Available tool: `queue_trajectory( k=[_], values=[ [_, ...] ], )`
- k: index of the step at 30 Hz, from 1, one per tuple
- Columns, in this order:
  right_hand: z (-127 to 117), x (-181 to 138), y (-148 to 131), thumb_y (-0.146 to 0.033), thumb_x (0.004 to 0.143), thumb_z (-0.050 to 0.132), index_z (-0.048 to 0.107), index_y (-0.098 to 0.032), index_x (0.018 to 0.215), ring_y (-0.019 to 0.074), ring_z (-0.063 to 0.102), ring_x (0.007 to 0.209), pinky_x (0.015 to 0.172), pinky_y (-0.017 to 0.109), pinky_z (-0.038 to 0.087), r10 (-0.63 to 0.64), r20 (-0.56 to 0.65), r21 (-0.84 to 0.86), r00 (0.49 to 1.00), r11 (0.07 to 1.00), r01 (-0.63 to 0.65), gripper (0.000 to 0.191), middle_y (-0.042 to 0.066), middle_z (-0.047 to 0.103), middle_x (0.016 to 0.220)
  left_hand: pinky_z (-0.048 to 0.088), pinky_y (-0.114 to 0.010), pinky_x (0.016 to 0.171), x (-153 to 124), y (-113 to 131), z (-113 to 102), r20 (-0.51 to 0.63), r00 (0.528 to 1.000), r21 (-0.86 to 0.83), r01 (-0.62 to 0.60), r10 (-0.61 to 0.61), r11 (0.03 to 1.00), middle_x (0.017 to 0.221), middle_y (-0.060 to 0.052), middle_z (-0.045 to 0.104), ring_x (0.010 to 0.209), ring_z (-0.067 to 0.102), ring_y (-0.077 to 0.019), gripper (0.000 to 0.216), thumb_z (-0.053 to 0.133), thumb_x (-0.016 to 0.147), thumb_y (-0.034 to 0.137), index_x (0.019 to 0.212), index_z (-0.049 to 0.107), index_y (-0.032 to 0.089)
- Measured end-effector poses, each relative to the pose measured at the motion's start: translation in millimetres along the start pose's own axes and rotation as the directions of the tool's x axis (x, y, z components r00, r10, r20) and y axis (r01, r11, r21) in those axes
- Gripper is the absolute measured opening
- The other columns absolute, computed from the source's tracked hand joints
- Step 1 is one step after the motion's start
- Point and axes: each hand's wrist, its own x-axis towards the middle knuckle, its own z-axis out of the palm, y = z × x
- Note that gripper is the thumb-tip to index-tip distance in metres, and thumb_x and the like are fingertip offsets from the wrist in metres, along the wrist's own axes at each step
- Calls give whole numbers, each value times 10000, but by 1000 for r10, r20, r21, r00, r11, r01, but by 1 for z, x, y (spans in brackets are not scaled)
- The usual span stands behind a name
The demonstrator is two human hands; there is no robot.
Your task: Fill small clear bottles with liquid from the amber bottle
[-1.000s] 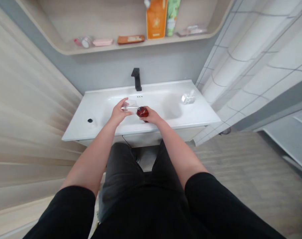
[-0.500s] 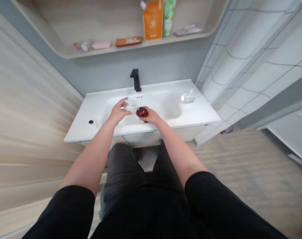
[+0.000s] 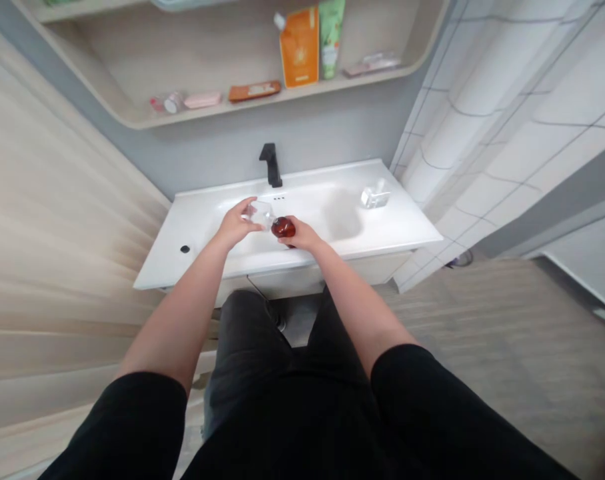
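Over the basin of a white sink [image 3: 197, 220], my left hand [image 3: 235, 225] is closed on a small clear container [image 3: 261, 213], fingers pinched around it. Right beside it, my right hand [image 3: 302, 235] grips a dark red bottle [image 3: 283, 228], which lies tilted toward the clear container. The two objects nearly touch above the basin. Whether anything passes between them is too small to tell.
A black faucet [image 3: 270, 164] stands at the sink's back edge. A clear glass item [image 3: 375, 195] rests on the sink's right side. The shelf [image 3: 262, 100] above holds an orange pouch [image 3: 298, 47], a green tube [image 3: 331, 37] and small toiletries. A tiled wall rises to the right.
Both hands stay where they were over the basin. The clear container has turned slightly in my left hand. The view has tipped down a little.
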Motion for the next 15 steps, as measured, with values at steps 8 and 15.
queue_trajectory(
  k=[8,15],
  values=[
    [1,1,3,-390,755,958,654,-245,1474,303,822,1042,1077,521,661,1,8,22,1000,1000,-1,793,54,856,1213,587,-427,996,11,9,-4,43,998,76,-48,44,996,1092,-37,736,967,666,-242,1066,1067,415,330,1435,779,219],
    [1,1,2,-382,752,960,658,-250,1472,291,825,983,1045,513,678,18,9,33,1000,999,-18,792,43,861,1169,572,-451,1047,18,20,-9,83,996,178,-53,39,983,1094,-47,761,1002,684,-273,1071,1061,421,318,1451,786,217]
  ],
)
